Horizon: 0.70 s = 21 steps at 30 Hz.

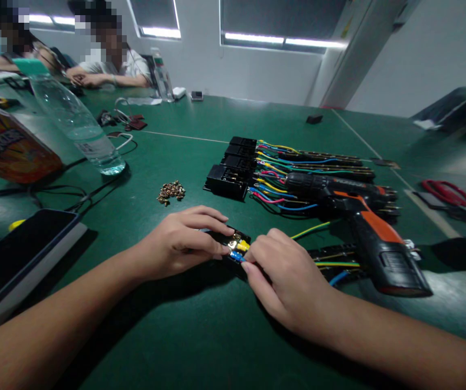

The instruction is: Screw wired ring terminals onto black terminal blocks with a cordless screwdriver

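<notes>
My left hand (188,235) grips a small black terminal block (244,234), its thumb and fingertips at the metal contacts. Yellow (243,246) and blue (238,257) insulated wire terminals lie at the block's near side. My right hand (283,279) is closed, thumb and forefinger pinching the wire just behind the blue terminal. Green-yellow and blue wires (340,277) come out beyond the right hand. Much of the block is hidden under my fingers.
Brass-coloured screws (171,192) lie in a pile past my left hand. Several wired black blocks (227,181) stand in a row, with a cordless drill (379,233) resting by their wires. On the left are a water bottle (82,127), a snack bag (11,146) and a dark box (21,265). People sit across.
</notes>
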Each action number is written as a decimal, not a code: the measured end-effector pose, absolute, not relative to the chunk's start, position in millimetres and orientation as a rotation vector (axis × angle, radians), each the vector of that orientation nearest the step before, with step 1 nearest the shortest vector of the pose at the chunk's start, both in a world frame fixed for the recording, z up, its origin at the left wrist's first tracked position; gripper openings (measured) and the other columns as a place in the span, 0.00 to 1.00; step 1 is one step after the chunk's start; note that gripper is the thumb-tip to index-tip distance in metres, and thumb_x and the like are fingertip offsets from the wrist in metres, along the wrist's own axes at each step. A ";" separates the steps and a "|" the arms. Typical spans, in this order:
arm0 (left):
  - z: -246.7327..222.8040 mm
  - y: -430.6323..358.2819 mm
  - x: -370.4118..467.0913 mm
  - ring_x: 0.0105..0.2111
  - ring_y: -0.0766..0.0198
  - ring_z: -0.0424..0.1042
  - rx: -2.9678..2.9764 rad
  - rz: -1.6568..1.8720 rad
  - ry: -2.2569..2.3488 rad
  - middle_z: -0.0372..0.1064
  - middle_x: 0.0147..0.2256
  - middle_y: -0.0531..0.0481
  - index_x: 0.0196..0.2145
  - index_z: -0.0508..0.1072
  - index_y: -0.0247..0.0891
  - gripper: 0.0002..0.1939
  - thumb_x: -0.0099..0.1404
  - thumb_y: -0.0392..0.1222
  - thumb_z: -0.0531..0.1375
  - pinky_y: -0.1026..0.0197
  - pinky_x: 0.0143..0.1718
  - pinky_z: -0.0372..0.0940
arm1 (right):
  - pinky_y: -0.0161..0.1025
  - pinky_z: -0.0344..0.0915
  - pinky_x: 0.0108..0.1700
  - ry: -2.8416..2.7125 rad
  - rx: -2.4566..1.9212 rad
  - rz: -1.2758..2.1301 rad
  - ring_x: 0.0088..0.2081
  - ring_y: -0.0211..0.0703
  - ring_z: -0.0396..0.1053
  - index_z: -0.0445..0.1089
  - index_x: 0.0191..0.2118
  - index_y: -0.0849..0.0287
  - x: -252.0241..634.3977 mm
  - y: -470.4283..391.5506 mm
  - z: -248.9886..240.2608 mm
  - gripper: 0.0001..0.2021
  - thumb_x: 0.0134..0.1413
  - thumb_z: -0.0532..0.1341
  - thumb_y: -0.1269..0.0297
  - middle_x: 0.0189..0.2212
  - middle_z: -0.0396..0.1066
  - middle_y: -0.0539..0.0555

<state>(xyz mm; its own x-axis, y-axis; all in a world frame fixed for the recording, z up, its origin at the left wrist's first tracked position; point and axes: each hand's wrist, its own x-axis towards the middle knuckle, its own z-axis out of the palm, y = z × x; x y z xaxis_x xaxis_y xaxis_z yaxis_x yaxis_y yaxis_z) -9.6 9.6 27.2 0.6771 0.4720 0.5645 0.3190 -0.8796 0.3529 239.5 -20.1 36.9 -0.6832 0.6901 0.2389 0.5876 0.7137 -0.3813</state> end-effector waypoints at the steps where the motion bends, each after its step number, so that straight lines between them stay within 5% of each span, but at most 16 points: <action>1: 27.6 9.5 -9.5 0.52 0.55 0.74 2.668 0.988 0.639 0.78 0.46 0.45 0.40 0.81 0.42 0.07 0.66 0.36 0.64 0.51 0.52 0.73 | 0.43 0.52 0.37 -2.554 -0.991 0.398 0.35 0.44 0.57 0.67 0.33 0.60 239.8 -20.2 37.0 0.08 0.64 0.54 0.68 0.32 0.68 0.54; 21: 29.8 8.8 -9.0 0.52 0.54 0.73 2.652 0.950 0.627 0.76 0.47 0.42 0.39 0.80 0.40 0.06 0.66 0.34 0.63 0.51 0.52 0.71 | 0.43 0.51 0.35 -2.566 -0.977 0.417 0.34 0.43 0.57 0.67 0.32 0.61 240.1 -20.9 42.3 0.08 0.63 0.55 0.70 0.30 0.67 0.53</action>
